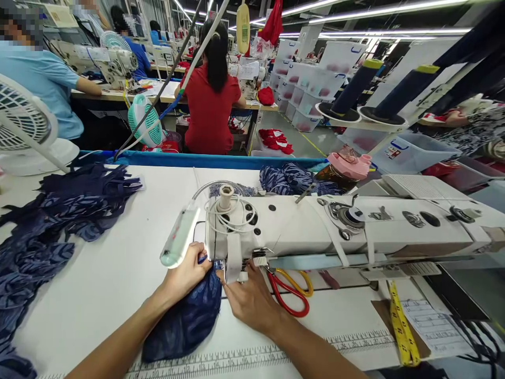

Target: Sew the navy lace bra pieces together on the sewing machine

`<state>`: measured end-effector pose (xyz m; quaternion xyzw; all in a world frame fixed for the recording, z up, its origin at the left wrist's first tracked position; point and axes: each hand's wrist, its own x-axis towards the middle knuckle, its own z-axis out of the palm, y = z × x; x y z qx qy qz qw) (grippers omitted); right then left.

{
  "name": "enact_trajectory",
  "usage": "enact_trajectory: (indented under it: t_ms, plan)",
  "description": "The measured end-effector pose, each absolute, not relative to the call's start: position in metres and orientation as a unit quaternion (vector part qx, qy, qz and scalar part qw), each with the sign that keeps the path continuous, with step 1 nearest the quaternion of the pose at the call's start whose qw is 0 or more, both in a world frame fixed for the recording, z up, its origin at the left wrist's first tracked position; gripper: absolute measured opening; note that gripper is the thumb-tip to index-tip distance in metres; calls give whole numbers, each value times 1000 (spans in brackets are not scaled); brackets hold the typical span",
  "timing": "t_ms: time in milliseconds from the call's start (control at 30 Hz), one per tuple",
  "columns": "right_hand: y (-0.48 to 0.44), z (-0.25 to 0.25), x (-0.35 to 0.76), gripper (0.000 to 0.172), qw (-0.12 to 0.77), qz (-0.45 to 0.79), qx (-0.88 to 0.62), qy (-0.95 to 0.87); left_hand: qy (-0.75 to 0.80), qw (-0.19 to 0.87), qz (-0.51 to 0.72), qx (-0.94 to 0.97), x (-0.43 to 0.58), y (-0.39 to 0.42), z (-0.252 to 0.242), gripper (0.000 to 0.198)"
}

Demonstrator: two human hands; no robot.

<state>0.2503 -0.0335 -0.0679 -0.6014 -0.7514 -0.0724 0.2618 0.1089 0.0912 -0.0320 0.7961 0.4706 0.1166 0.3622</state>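
A piece of dark blue patterned fabric (187,321) lies on the table under the head of a white sewing machine (284,221). My left hand (191,271) pinches the fabric's upper edge, just left of the needle area. Close by the presser foot, my right hand (248,295) has its fingers at the fabric's right edge; the machine head partly covers the fingertips, so its grip is hidden. Scissors with red and yellow handles (290,297) lie right beside my right hand, blades tucked under the machine arm.
Piles of navy fabric pieces (74,205) cover the table's left side, near a white fan (23,126). More patterned bundles (292,178) and a pink-lidded bottle (349,163) stand behind the machine. A yellow tape measure (402,331) lies right. Co-workers sit ahead.
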Motion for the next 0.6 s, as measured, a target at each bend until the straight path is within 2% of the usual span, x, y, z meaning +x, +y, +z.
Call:
enact_trajectory:
  t_ms: [167, 367, 500, 600]
  plan:
    - [-32, -68, 250, 23, 275, -70, -615, -735, 460, 362, 120, 802, 112, 97, -29, 17]
    - [-29, -65, 264, 25, 353, -111, -642, -671, 453, 347, 125, 812, 110, 102, -40, 14]
    - [-29, -66, 269, 27, 351, -120, -668, -645, 448, 337, 119, 820, 108, 104, -50, 9]
    - [-28, -68, 269, 29, 342, -120, -674, -644, 441, 333, 108, 827, 108, 105, -56, 12]
